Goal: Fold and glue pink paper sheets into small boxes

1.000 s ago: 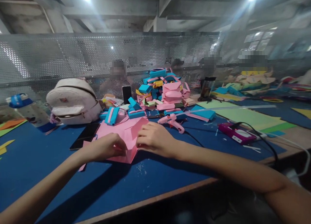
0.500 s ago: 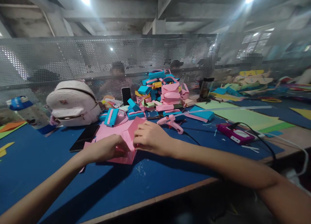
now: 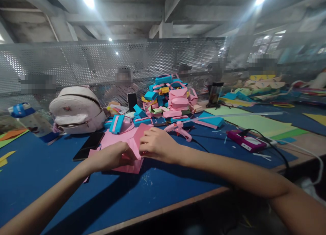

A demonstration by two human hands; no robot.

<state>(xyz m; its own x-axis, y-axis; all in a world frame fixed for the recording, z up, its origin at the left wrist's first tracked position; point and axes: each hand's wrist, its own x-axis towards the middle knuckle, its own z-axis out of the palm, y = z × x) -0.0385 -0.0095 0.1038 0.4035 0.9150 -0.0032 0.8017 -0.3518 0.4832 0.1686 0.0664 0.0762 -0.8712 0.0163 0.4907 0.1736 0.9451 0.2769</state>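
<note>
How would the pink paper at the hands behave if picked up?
The pink paper would likely feel light, since it looks thin. It seems fairly stiff for paper: its raised flap beside the right hand looks flat rather than drooping. It probably creases easily, being already folded there.

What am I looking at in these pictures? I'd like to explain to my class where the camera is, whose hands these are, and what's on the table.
There is no machine here: a person works with bare hands. All the pictures come from one camera worn on that person's head, looking forward and down. The left hand and right hand hold folded pink paper between their fingers, though some fingertips are hidden. On the blue tabletop are a flat dark phone, a pink glue gun and a purple box with a cable. Farther back stand a pale backpack and a heap of colourful paper pieces.
</note>
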